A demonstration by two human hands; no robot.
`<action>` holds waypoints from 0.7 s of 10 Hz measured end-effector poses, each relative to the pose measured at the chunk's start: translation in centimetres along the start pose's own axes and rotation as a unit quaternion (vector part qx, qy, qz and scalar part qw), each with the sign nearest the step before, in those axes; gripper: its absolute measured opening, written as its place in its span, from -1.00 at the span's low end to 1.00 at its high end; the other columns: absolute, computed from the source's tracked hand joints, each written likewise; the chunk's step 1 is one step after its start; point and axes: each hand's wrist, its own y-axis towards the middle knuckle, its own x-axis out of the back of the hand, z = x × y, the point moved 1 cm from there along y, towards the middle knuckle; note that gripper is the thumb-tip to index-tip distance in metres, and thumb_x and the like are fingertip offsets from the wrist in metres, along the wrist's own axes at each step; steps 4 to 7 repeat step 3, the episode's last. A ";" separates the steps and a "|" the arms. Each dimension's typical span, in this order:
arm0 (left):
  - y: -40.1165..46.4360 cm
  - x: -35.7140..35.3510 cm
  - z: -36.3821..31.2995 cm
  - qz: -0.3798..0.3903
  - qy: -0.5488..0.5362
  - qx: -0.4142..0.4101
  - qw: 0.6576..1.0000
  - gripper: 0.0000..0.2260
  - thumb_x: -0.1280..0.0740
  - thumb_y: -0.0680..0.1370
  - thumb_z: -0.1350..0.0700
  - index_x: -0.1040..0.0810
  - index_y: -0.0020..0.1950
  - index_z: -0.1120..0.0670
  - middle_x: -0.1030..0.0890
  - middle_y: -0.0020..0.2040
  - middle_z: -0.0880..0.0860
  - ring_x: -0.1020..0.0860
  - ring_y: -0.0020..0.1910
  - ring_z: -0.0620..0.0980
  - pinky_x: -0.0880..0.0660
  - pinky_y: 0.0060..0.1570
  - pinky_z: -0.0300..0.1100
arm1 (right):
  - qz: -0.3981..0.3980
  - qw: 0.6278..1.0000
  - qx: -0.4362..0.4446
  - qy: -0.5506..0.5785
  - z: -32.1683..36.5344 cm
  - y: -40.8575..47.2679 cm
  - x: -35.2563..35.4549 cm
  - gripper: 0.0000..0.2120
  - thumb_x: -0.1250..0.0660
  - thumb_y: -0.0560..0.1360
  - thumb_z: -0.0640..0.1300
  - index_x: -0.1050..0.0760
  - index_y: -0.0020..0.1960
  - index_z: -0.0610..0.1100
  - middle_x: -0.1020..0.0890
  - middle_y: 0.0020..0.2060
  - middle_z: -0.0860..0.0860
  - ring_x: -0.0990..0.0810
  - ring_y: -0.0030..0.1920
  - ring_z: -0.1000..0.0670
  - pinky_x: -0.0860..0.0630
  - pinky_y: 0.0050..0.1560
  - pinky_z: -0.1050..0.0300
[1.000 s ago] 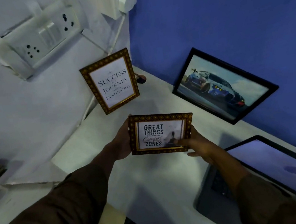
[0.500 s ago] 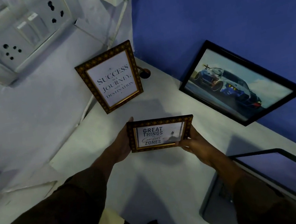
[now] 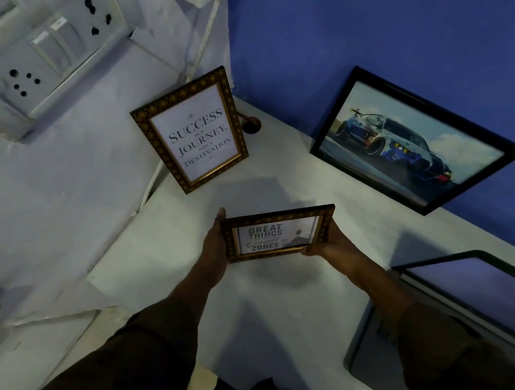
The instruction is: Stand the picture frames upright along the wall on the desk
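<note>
Over on the left there's a white switch and socket panel (image 3: 38, 57) on the pale wall, not part of the job. Right of that, the gold-patterned "Success is a Journey" frame (image 3: 194, 130) is already standing upright in the corner against the pale wall, so I'd call that one done.

In the middle, the left hand (image 3: 216, 251) has its grip clamped on the left edge of the "Great Things" frame (image 3: 280, 233), thumb poking up over the top corner. The right hand (image 3: 331, 240) is closed on the frame's lower right corner. The frame is landscape, face toward the camera, roughly upright, and it's out over the middle of the white surface (image 3: 266, 310), well apart from either wall. Can't tell if its bottom edge is touching down or just above it.

Further right, the black-framed car picture (image 3: 408, 139) is leaning against the blue wall, so that looks sorted too. Bottom right is an open laptop (image 3: 497, 289), just sitting there.

So by my count two of three are placed, and the last one is in hand and needs to go back against a wall, probably in the gap between the other two.
</note>
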 end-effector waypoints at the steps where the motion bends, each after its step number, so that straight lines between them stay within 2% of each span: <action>1: -0.8 -0.4 0.0 -0.050 -0.015 -0.045 0.998 -0.54 0.04 0.71 -0.19 -0.64 0.11 -0.10 -0.78 -0.01 0.00 -0.71 0.03 0.06 -0.64 -0.02 0.00 | -0.026 0.999 -0.005 0.019 0.2 -0.6 -0.2 -0.35 -0.54 0.39 -0.28 -0.42 0.30 0.25 -0.62 0.19 0.14 -0.61 0.21 0.02 -0.56 0.28 -0.06; 2: -1.6 -0.7 -0.2 -0.075 -0.011 -0.055 0.996 -0.57 0.06 0.72 -0.18 -0.58 0.08 -0.09 -0.75 -0.16 -0.10 -0.68 -0.11 -0.10 -0.59 -0.12 -0.19 | -0.056 0.997 -0.021 0.054 -0.2 -1.3 -0.2 -0.21 -0.52 0.44 -0.30 -0.23 0.53 0.04 -0.52 0.33 -0.03 -0.55 0.21 -0.01 -0.53 0.23 0.03; 3: -3.5 -0.5 -0.8 -0.104 -0.011 -0.066 0.992 -0.57 0.02 0.70 -0.23 -0.57 0.09 -0.06 -0.65 0.13 0.04 -0.58 0.21 0.08 -0.42 0.34 0.02 | -0.073 0.996 -0.015 0.043 -0.5 -2.3 0.1 -0.15 -0.55 0.43 -0.26 -0.19 0.56 0.04 -0.44 0.43 -0.12 -0.50 0.28 -0.07 -0.49 0.29 -0.01; 7: -3.5 -0.5 -0.8 -0.104 -0.011 -0.066 0.992 -0.57 0.02 0.70 -0.23 -0.57 0.09 -0.06 -0.65 0.13 0.04 -0.58 0.21 0.08 -0.42 0.34 0.02 | -0.073 0.996 -0.015 0.043 -0.5 -2.3 0.1 -0.15 -0.55 0.43 -0.26 -0.19 0.56 0.04 -0.44 0.43 -0.12 -0.50 0.28 -0.07 -0.49 0.29 -0.01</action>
